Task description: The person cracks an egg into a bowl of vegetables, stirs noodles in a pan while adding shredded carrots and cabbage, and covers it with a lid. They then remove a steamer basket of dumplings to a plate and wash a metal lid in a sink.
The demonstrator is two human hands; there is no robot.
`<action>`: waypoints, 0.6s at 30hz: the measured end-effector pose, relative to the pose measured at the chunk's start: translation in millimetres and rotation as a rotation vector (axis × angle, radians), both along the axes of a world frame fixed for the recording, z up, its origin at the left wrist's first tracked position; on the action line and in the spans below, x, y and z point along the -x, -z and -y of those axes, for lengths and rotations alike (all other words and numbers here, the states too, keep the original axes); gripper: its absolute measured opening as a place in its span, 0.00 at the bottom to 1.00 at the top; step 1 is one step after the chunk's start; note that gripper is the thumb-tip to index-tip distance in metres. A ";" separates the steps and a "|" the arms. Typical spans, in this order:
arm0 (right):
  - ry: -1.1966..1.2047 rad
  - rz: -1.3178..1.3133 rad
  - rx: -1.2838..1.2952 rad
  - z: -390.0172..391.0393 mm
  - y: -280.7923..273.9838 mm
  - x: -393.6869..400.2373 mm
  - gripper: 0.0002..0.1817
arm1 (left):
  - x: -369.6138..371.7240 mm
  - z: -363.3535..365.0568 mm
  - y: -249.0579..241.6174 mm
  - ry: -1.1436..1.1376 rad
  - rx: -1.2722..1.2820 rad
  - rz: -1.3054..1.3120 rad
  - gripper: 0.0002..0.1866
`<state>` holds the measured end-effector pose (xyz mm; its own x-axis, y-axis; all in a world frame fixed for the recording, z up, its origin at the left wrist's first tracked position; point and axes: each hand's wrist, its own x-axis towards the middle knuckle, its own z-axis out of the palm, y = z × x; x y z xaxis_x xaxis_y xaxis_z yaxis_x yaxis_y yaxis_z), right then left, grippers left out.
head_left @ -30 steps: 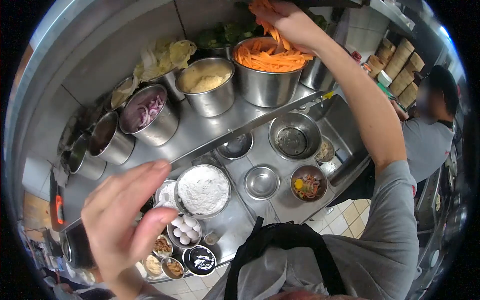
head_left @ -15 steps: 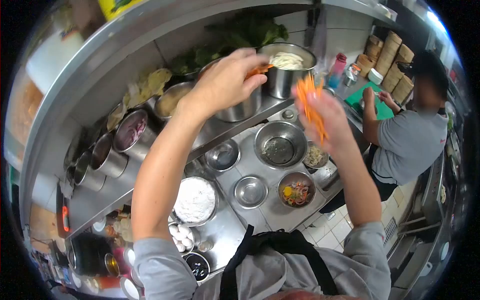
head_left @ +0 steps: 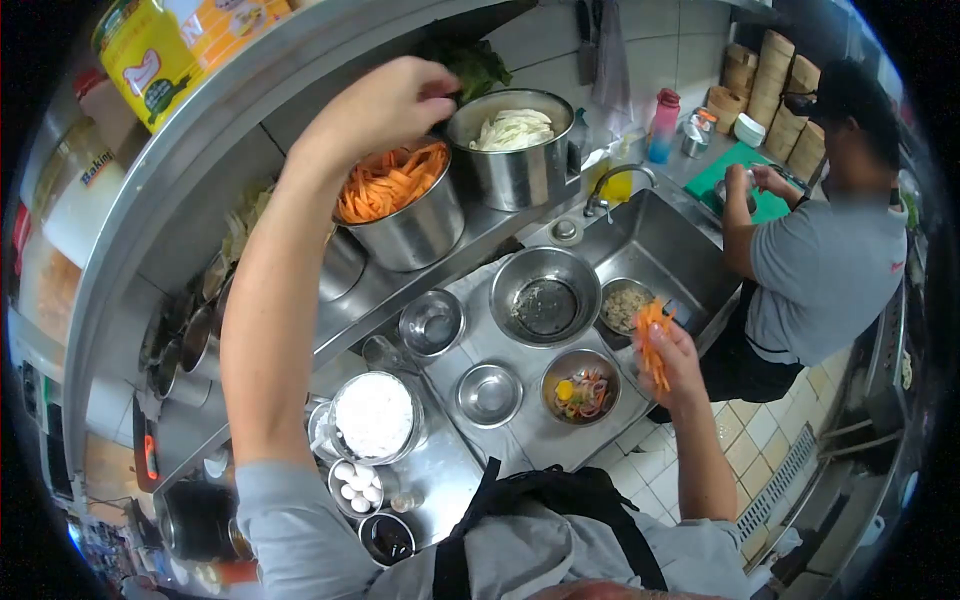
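My right hand (head_left: 679,372) is closed around a bunch of orange carrot strips (head_left: 654,343) beside the sink. My left hand (head_left: 405,100) reaches over the steel pot of carrot strips (head_left: 392,185), close to dark leafy greens (head_left: 478,70). Its fingers are bent with the thumb apart, and I see nothing held between them. To its right stands a steel pot of pale shredded vegetable (head_left: 513,130). Below, on the counter, a steel bowl (head_left: 581,388) contains an egg yolk and mixed shreds. Nearer the sink is a bowl of pale chopped food (head_left: 624,305).
A large steel bowl (head_left: 545,297) and two smaller ones (head_left: 489,394) sit mid-counter. White powder (head_left: 373,415) and eggs (head_left: 356,487) are at lower left. A co-worker (head_left: 830,230) works over a green board (head_left: 745,180) beyond the sink (head_left: 660,235). A shelf edge curves overhead.
My right hand has lowered with the carrot strips. My left hand has shifted up and left, uncovering the carrot pot. The view has shifted, so the sink now shows.
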<state>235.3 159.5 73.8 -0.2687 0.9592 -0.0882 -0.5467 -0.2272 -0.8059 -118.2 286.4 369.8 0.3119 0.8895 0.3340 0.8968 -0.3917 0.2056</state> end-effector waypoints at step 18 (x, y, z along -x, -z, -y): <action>-0.108 0.078 0.133 24.1 76.1 10.3 0.20 | -65.0 -81.4 15.9 -0.048 0.403 -0.207 0.44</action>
<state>225.0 135.4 -2.3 -0.3573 0.9034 -0.2369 -0.4504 -0.3889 -0.8037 -53.2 367.8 353.9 0.2908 0.9508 -0.1071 0.9503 -0.2740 0.1478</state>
